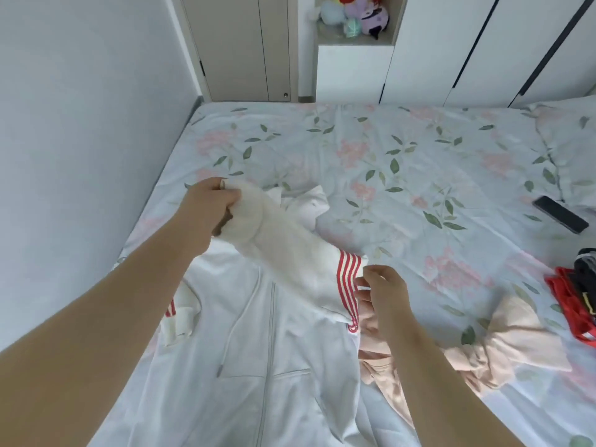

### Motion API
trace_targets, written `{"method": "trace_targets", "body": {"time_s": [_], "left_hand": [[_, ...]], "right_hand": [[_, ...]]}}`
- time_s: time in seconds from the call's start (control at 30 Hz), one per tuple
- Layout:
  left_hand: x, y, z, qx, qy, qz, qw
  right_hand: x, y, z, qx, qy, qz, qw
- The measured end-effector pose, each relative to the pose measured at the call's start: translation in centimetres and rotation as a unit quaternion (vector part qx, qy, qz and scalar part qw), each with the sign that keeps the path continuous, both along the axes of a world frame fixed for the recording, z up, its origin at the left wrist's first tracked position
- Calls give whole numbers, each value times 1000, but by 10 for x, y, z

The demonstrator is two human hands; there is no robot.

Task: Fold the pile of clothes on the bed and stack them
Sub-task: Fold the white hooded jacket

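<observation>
The sleeve cuff (250,201) of the white hoodie (258,333) is clenched in the curled fingers of the left hand (206,204), arm outstretched, while its red-striped shoulder (346,272) is met by the bent fingers of the right hand (383,291), pinch or mere touch not being discernible, and its hem on the bed (403,156) is cut off below.

Bare left hand (209,201), right hand (383,291); forearms (129,285)

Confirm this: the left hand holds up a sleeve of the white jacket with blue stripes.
Wrong in one respect: the head view shows the stripes are red, not blue. The left hand does hold up a sleeve of the white jacket.
</observation>
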State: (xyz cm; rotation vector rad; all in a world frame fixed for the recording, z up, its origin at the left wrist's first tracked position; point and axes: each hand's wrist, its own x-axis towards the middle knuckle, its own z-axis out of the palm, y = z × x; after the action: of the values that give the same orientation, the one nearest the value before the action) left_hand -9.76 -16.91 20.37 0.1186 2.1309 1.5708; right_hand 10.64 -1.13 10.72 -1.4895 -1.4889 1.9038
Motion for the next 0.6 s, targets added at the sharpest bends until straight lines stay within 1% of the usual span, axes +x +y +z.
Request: {"method": "trace_targets", "body": {"time_s": [0.1, 0.17, 0.2, 0.27, 0.37, 0.47, 0.53, 0.57, 0.6], "left_hand": [[-17, -37, -37, -57, 10, 11, 998], [-26, -55, -61, -76, 13, 33, 996], [-31, -62, -73, -84, 9, 45, 995], [-42, -72, -97, -104, 1, 64, 993], [-60, -80, -132, -130, 1, 73, 989], [-73, -80, -163, -146, -1, 74, 987], [-77, -79, -184, -154, -5, 70, 986], [-79, -79, -195, -165, -1, 65, 984], [-80, -79, -204, -182, 4, 61, 981]], "right_hand": [[-6, -23, -41, -4, -73, 41, 996], [-8, -36, -74, -17, -120, 58, 991], [-8, -42, -91, -10, -147, 67, 987], [-8, -52, -123, 48, -225, 106, 967], [-10, -56, -157, 154, -345, 206, 903], [-17, -51, -179, 238, -427, 278, 827], [-21, -44, -193, 313, -443, 323, 775], [-22, -38, -199, 353, -431, 336, 760], [-23, -32, -203, 383, -406, 337, 758]]}}
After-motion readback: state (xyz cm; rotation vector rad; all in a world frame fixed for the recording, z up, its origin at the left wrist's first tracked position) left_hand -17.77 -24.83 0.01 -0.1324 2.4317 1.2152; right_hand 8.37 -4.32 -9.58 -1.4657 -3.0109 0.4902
